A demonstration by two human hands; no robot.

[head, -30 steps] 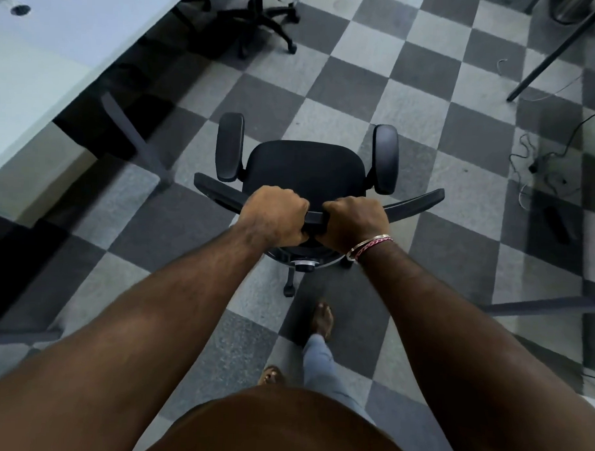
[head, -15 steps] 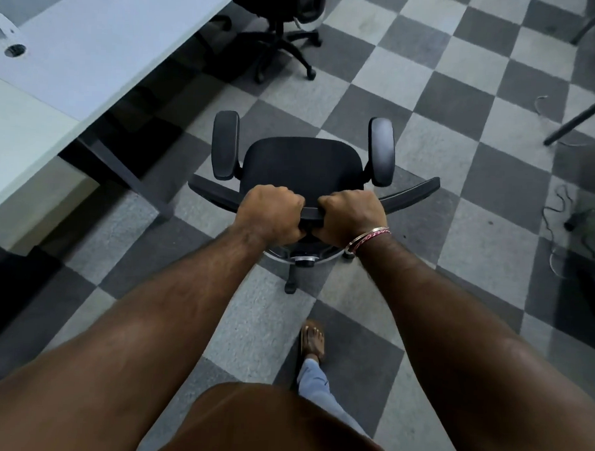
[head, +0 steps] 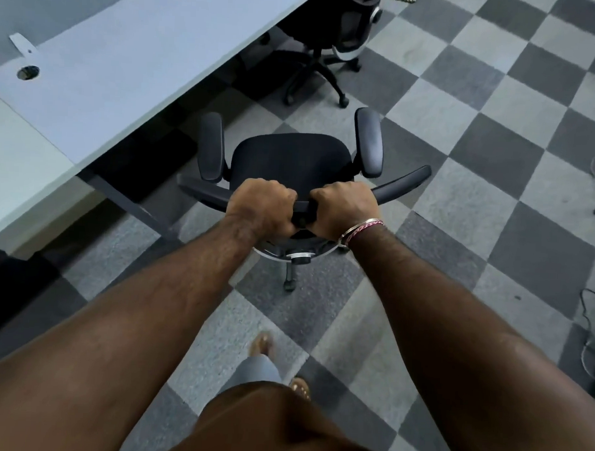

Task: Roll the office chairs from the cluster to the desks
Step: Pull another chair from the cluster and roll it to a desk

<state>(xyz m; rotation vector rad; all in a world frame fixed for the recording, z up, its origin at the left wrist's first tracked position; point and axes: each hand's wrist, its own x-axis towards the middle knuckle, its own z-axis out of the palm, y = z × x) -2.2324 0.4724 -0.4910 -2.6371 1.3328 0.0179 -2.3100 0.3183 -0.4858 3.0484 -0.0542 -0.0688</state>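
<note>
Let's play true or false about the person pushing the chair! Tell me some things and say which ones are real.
1. Both hands grip the top of the chair's backrest. True.
2. The bracelet is on the left hand. False: it is on the right hand's wrist.
3. The floor has checkered tiles. True.
4. The pushed chair is tucked under the desk. False: it stands beside it.
5. Another chair is by the desk. True.

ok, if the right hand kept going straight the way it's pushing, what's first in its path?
Probably nothing soon: the right hand grips the chair's backrest rim, pointing over the seat toward open checkered floor. The second chair sits slightly left of that line; depth is unclear.
</note>
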